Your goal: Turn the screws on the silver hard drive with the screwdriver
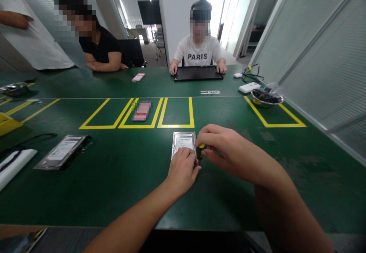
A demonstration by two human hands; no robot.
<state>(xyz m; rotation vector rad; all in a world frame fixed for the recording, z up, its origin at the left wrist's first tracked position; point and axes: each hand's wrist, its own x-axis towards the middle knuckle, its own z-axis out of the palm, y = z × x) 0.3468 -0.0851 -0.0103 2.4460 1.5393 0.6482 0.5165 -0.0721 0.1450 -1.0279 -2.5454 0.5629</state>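
A silver hard drive [183,140] lies flat on the green table [114,192] just below the yellow marked boxes. My left hand [182,169] rests on its near edge, fingers curled down onto it. My right hand [225,148] is closed round a small tool with a yellow and black handle [201,149], its tip at the drive's right side. What the tip touches is hidden by my fingers.
A second hard drive [63,151] lies at the left, beside a white device [13,165]. A metal bowl [267,98] of dark small parts stands at the right. Across the table a person holds a black tray [198,73]; another person sits at the left. A phone [138,77] lies nearby.
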